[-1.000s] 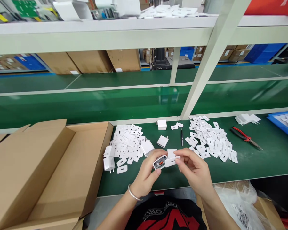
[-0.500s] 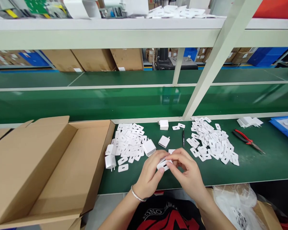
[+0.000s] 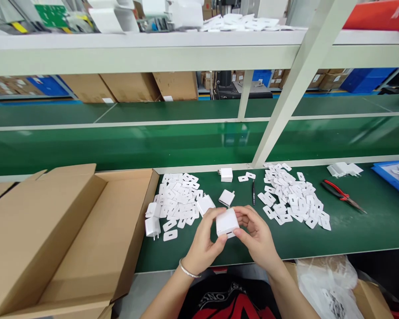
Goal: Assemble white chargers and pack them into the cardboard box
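Between my two hands is a white charger plug, held above the green table, a broad flat face turned up and a dark slot showing on its near edge. My left hand grips its left side with thumb and fingers. On the other side, my right hand pinches the right edge, thumb at the near corner. Just beyond lies another charger plug, with one more farther back. Left of these, a charger plug rests by a pile of white slotted plates.
A second pile of slotted plates lies right of a black pen-like tool. Red-handled pliers and a blue tray are farther right. An open cardboard box stands left. A slanted post rises behind the table.
The charger plug in my hands has been tilted, so its broad face now shows instead of mostly its slotted end. My fingers have shifted to its sides.
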A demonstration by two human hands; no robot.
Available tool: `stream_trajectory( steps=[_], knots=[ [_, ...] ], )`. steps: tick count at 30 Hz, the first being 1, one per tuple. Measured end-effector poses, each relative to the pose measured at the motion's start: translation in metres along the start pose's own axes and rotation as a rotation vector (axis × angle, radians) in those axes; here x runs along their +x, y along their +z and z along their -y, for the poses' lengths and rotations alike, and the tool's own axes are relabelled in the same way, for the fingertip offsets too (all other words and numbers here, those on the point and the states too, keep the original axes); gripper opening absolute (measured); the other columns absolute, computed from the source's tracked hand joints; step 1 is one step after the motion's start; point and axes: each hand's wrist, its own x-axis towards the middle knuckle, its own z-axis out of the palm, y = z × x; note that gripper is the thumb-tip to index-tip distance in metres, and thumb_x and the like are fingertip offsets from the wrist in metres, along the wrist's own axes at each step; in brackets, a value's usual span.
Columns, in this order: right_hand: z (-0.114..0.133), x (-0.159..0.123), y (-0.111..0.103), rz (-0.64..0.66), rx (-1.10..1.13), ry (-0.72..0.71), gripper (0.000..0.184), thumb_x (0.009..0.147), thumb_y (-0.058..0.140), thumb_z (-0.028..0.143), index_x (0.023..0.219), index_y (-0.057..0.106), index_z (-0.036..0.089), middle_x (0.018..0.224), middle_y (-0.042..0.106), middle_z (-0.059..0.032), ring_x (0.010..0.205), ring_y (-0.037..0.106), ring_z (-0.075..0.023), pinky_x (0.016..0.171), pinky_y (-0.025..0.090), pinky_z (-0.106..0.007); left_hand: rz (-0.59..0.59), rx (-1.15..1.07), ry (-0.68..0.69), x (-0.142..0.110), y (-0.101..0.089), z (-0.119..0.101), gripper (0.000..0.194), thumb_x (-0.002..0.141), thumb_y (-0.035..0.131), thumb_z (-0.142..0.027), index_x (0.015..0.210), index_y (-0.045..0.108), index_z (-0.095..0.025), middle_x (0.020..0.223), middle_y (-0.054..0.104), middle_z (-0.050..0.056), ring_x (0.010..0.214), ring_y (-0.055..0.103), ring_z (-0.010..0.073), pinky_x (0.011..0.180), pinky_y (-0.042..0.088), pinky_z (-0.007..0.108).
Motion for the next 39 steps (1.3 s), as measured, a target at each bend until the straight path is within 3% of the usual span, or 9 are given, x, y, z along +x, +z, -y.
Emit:
stream_trajectory(
  steps=[3,6,10,15,21,25,29,33,39],
  knots=[
    [-0.004,-0.001,-0.001,0.013,0.017,-0.029,0.035,0.095,0.078,0.039,0.130,0.071,0.035,0.112,0.061,-0.0035,0.103,0.067,-0.0182,0.090,0.059,-0.029,0.004,0.001,0.072,0.000,0.000,0.003,0.036,0.108,0.051,-0.046,0.140,0.061,-0.031,0.107,0.055,0.006,0.097,0.054,0.0213,0.082,0.049,0.033],
    [-0.008,-0.002,0.000,0.053,0.010,-0.025,0.043,0.096,0.077,0.043,0.136,0.068,0.035,0.114,0.058,-0.0047,0.107,0.065,-0.0199,0.093,0.057,-0.031,-0.018,-0.009,0.119,-0.001,0.002,0.004,0.034,0.109,0.051,-0.044,0.137,0.066,-0.033,0.104,0.052,0.005,0.096,0.052,0.0200,0.080,0.047,0.031],
    [-0.012,-0.001,0.004,-0.015,-0.031,-0.067,0.040,0.096,0.075,0.047,0.133,0.072,0.032,0.105,0.055,-0.0038,0.097,0.061,-0.0186,0.085,0.056,-0.030,-0.009,-0.025,0.082,-0.004,0.005,0.002,0.035,0.108,0.052,-0.044,0.140,0.065,-0.035,0.107,0.051,0.005,0.099,0.052,0.0205,0.083,0.048,0.032],
    [-0.018,-0.003,0.010,-0.115,-0.053,-0.103,0.037,0.095,0.075,0.046,0.129,0.073,0.030,0.100,0.053,-0.0028,0.090,0.059,-0.0183,0.078,0.054,-0.030,-0.014,-0.036,0.016,-0.007,0.009,0.000,0.041,0.112,0.040,-0.045,0.139,0.067,-0.032,0.111,0.055,0.007,0.104,0.053,0.0224,0.087,0.049,0.035],
    [-0.020,-0.006,0.015,-0.078,-0.080,-0.061,0.041,0.094,0.076,0.046,0.131,0.070,0.029,0.105,0.056,-0.0038,0.094,0.063,-0.0196,0.084,0.058,-0.033,-0.136,-0.046,0.031,-0.006,0.013,0.010,0.040,0.110,0.043,-0.045,0.122,0.076,-0.025,0.101,0.056,0.006,0.094,0.056,0.0208,0.078,0.050,0.032],
    [-0.021,-0.005,0.013,-0.066,-0.093,-0.012,0.047,0.090,0.081,0.046,0.132,0.069,0.029,0.106,0.057,-0.0044,0.096,0.063,-0.0200,0.088,0.058,-0.034,-0.113,-0.101,-0.060,-0.007,0.010,0.012,0.047,0.111,0.037,-0.050,0.125,0.074,-0.024,0.103,0.058,0.007,0.094,0.058,0.0213,0.078,0.050,0.033],
    [-0.020,-0.004,0.012,-0.063,0.023,0.022,0.051,0.088,0.082,0.051,0.132,0.070,0.028,0.106,0.055,-0.0048,0.097,0.063,-0.0208,0.088,0.059,-0.035,0.005,-0.140,-0.087,-0.009,0.005,0.009,0.052,0.109,0.040,-0.057,0.149,0.057,-0.029,0.120,0.057,0.010,0.107,0.056,0.0254,0.091,0.050,0.040],
    [-0.015,-0.006,0.011,-0.031,0.021,-0.030,0.049,0.091,0.079,0.048,0.135,0.068,0.029,0.108,0.054,-0.0051,0.098,0.061,-0.0200,0.090,0.058,-0.034,-0.003,-0.108,0.019,-0.009,0.004,0.006,0.040,0.108,0.050,-0.047,0.144,0.060,-0.032,0.109,0.052,0.007,0.098,0.053,0.0217,0.084,0.049,0.035],
    [-0.017,-0.010,0.015,-0.042,0.013,-0.054,0.047,0.090,0.081,0.048,0.131,0.070,0.030,0.107,0.055,-0.0048,0.097,0.063,-0.0200,0.086,0.059,-0.032,-0.043,-0.069,0.108,-0.009,0.005,0.003,0.036,0.108,0.051,-0.043,0.140,0.064,-0.034,0.103,0.048,0.005,0.095,0.050,0.0207,0.079,0.049,0.032]
  ],
)
